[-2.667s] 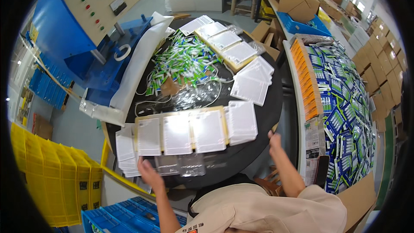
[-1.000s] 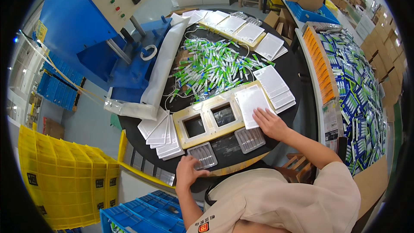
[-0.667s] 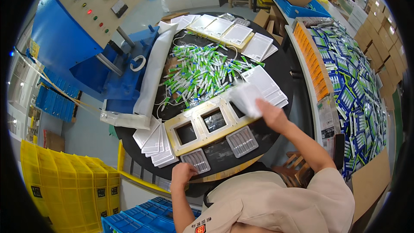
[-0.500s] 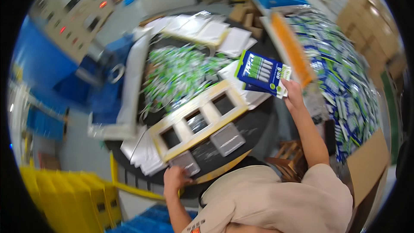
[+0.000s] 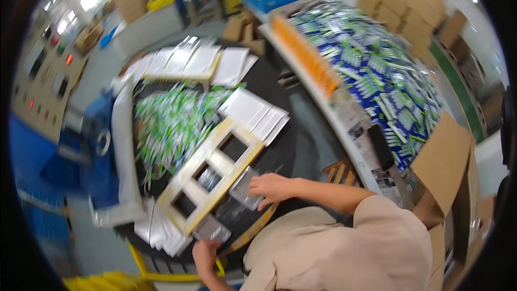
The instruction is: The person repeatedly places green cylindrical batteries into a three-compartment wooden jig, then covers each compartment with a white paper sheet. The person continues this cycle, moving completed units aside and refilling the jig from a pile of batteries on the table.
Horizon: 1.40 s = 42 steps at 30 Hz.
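My right hand [image 5: 270, 187] reaches across the front of the black round table [image 5: 277, 97], its fingertips on a flat grey rectangular block [image 5: 241, 189]. Its thumb is spread away from the fingers, and no package is in it. At the near edge, my left hand [image 5: 204, 256] touches the lower rim of a second grey block [image 5: 212, 230]; its fingers are blurred and partly hidden. Just beyond both blocks lies a yellow-edged white frame [image 5: 211, 168] with three rectangular openings. Behind it is a heap of small green and white pieces [image 5: 175, 121].
White card stacks [image 5: 253, 113] lie around the heap. To the right, a long bench holds a big pile of blue and green packages [image 5: 371, 64] behind an orange strip [image 5: 304, 54]. An open carton [image 5: 441, 161] stands near my right side. Blue machinery [image 5: 89, 151] is at left.
My right hand has let go of the blue and green packages and come down left onto a grey block. The view has turned to the right. My left hand stays by its block.
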Each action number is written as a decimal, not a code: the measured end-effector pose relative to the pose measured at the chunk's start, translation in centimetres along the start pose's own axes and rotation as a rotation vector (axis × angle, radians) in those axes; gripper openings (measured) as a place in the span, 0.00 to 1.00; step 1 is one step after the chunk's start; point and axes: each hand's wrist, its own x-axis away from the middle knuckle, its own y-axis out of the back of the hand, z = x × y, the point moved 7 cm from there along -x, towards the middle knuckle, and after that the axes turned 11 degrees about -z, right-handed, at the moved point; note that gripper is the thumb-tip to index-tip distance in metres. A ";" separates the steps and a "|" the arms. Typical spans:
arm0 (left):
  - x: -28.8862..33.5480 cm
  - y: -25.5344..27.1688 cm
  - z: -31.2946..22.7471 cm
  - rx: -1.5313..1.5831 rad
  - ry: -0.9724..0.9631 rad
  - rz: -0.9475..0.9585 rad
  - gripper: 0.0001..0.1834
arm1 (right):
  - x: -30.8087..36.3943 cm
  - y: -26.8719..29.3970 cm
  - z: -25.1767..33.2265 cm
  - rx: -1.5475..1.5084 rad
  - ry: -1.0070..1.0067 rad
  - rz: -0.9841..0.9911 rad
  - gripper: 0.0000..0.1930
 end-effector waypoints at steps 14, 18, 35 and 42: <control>1.9 8.0 -3.6 0.198 0.045 -0.436 0.04 | -3.1 -4.3 -1.7 -0.122 -0.001 0.487 0.07; 0.5 11.3 -3.5 0.089 -0.009 -0.733 0.06 | -2.4 -4.4 0.6 0.236 0.341 0.381 0.06; -6.4 1.8 0.6 -0.258 -0.253 -0.652 0.11 | -8.8 1.2 5.4 0.336 0.318 -0.421 0.11; -6.4 3.0 0.0 -0.194 -0.223 -0.713 0.09 | -11.9 -6.6 -1.1 0.224 0.317 -0.193 0.06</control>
